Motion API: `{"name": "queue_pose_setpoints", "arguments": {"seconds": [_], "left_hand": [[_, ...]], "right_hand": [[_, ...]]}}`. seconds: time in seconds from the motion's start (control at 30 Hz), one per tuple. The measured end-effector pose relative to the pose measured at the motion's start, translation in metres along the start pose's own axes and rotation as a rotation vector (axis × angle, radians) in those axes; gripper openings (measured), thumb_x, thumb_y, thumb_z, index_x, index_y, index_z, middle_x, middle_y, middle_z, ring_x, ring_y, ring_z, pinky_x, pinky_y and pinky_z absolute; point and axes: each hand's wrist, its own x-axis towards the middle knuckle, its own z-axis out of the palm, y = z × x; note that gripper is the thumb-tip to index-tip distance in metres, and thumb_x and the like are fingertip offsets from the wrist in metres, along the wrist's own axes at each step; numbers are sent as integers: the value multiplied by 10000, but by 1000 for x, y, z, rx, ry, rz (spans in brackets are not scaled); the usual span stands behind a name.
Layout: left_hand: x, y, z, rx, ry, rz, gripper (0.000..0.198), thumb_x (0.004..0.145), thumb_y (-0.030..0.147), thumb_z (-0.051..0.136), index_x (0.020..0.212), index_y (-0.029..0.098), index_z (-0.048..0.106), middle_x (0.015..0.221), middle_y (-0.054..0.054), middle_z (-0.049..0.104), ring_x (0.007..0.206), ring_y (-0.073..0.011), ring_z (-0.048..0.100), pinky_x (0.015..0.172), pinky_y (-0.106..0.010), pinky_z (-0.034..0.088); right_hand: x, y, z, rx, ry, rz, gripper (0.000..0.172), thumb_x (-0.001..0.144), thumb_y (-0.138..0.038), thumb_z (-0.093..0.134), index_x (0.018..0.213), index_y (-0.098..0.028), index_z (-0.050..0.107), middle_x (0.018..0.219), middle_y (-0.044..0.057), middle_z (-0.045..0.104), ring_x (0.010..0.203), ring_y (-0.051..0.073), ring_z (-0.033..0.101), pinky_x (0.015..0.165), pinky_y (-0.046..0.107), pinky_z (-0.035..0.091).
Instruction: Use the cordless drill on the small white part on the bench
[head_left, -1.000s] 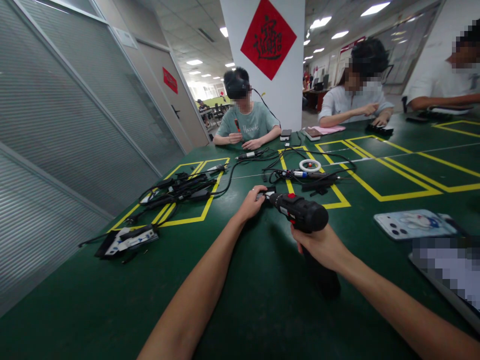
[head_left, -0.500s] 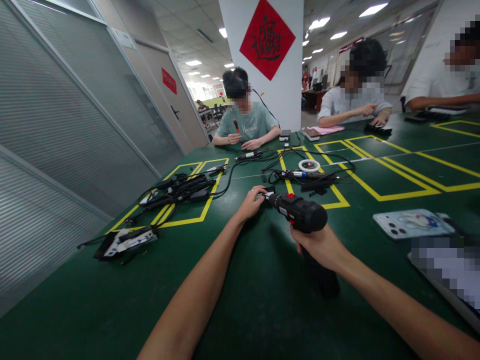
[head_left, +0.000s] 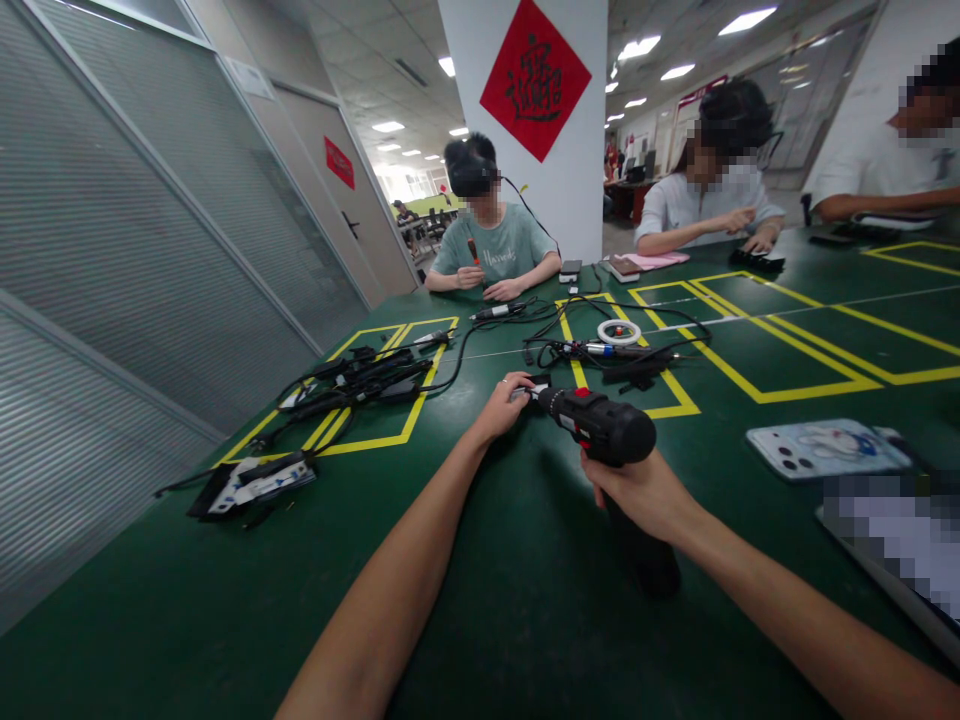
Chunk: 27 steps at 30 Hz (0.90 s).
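Note:
My right hand (head_left: 637, 490) is wrapped round the grip of a black cordless drill (head_left: 600, 422) with red details. The drill points forward and to the left, its front end close to my left hand (head_left: 507, 402). There my left fingers are closed on a small black and silvery piece (head_left: 538, 384) on the green table (head_left: 480, 640). The fingers and the drill's front hide much of this piece, so its kind cannot be made out. Whether the drill tip touches it is also unclear.
Black cables and parts (head_left: 360, 385) lie at left, near a dark pouch (head_left: 251, 485). Ahead are electric screwdrivers (head_left: 600, 350) and a white tape roll (head_left: 619, 332). A phone (head_left: 825, 448) lies at right. Across the table a person (head_left: 491, 240) holds an orange-handled screwdriver (head_left: 473, 252); others sit farther right.

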Motion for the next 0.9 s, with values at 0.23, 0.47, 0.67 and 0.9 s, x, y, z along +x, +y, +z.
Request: {"name": "queue_pose_setpoints", "arguments": {"seconds": [0.23, 0.47, 0.67, 0.9], "left_hand": [[-2, 2, 0, 5, -6, 22, 320, 672, 89, 502, 970, 193, 553, 1173, -62, 492, 1124, -196, 455, 1007, -382, 324], [-2, 1, -1, 15, -10, 25, 348, 644, 83, 505, 972, 191, 549, 1177, -65, 485, 1121, -206, 457, 1003, -394, 324], [-2, 1, 0, 19, -10, 33, 372, 623, 70, 500, 973, 189, 545, 1178, -62, 488, 1124, -202, 456, 1003, -384, 325], [-2, 2, 0, 21, -12, 30, 343, 641, 82, 506, 964, 187, 548, 1177, -66, 488, 1128, -204, 454, 999, -390, 327]], "right_hand": [[-1, 0, -1, -20, -6, 17, 143, 696, -233, 517, 811, -151, 537, 539, -21, 514, 472, 111, 511, 458, 220, 376], [0, 0, 0, -14, -14, 14, 145, 700, -239, 516, 814, -154, 539, 543, -21, 520, 476, 112, 516, 469, 226, 386], [0, 0, -1, -28, -12, 26, 138, 702, -244, 515, 801, -152, 541, 528, -16, 516, 474, 116, 513, 458, 225, 375], [0, 0, 0, -30, -6, 11, 110, 690, -232, 516, 759, -152, 546, 525, -14, 521, 456, 104, 492, 445, 219, 360]]}}
